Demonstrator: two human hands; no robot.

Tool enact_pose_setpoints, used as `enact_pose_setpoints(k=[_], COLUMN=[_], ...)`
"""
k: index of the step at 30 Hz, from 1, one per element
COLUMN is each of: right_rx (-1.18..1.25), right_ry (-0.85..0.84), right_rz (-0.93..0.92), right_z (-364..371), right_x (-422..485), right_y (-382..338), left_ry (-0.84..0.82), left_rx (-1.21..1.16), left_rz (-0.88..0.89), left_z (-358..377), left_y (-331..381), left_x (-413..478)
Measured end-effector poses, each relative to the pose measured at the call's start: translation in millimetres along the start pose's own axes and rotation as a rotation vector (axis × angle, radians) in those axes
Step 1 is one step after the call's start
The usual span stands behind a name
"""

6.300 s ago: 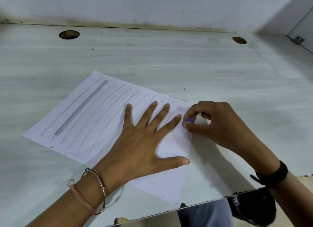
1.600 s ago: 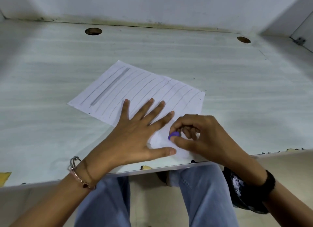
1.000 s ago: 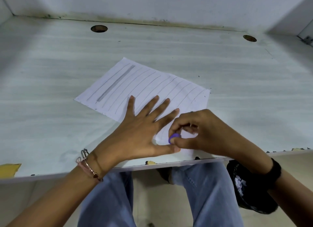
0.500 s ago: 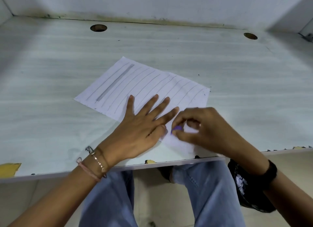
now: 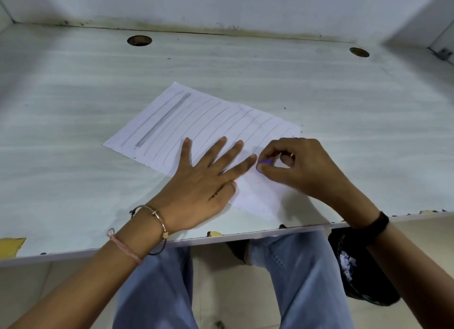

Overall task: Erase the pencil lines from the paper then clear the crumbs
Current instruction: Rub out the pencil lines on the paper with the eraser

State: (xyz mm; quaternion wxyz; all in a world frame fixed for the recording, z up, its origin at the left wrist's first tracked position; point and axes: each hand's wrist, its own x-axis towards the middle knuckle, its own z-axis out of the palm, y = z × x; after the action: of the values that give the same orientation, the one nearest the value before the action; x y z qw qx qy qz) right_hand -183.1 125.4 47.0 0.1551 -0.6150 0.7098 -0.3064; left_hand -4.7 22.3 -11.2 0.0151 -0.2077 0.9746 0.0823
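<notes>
Desk: pale woodgrain, chipped front edge.
Left hand: lay flat, pinning paper.
Right hand: pinched purple eraser, seemingly on paper.

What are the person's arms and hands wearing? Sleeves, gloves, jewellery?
Bare forearms, no sleeves or gloves in view. The left hand has a thin metal bangle and a pink cord bracelet at the wrist. The right hand has a black band at the wrist and a thin ring on one finger.
</notes>
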Motion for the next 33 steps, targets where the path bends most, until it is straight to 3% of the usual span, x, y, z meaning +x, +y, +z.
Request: enact_pose_setpoints(k=[5,9,13,14,18,22,23,27,31,33], right_rx=[0.004,-0.013,0.022,0.022,-0.019,0.037,0.042,0.006,0.027,0.018], right_ry=[-0.279,-0.005,-0.267,-0.274,-0.029,-0.282,-0.278,-0.007,-0.275,-0.201], right_rz=[-0.116,-0.008,-0.085,-0.076,-0.013,-0.076,-0.058,0.008,-0.107,-0.075], right_z=[11.5,1.3,10.8,10.0,4.0,11.5,8.8,2.2,14.2,7.9], right_x=[-17.8,0.0,-12.0,-10.2,2.0,-14.3,-11.9,0.1,-17.0,-7.4], right_y=[-13.7,-1.1,-16.3,-14.6,-3.5,-16.1,-13.2,-0.1,-13.8,-3.9], left_ry=[0.01,0.004,0.003,0.006,0.007,0.004,0.007,0.005,0.005,0.009], left_rx=[0.027,0.013,0.027,0.022,0.021,0.027,0.024,0.026,0.035,0.014], left_rz=[0.0,0.002,0.006,0.007,0.009,0.007,0.006,0.003,0.004,0.005], left_z=[1.2,0.9,0.5,0.8,0.3,0.7,0.9,0.5,0.9,0.8], left_y=[-0.7,-1.0,-0.3,-0.6,-0.6,-0.2,-0.4,0.0,-0.3,-1.0], left_x=[1.5,0.3,1.6,1.5,0.0,1.3,1.1,0.4,1.3,0.8])
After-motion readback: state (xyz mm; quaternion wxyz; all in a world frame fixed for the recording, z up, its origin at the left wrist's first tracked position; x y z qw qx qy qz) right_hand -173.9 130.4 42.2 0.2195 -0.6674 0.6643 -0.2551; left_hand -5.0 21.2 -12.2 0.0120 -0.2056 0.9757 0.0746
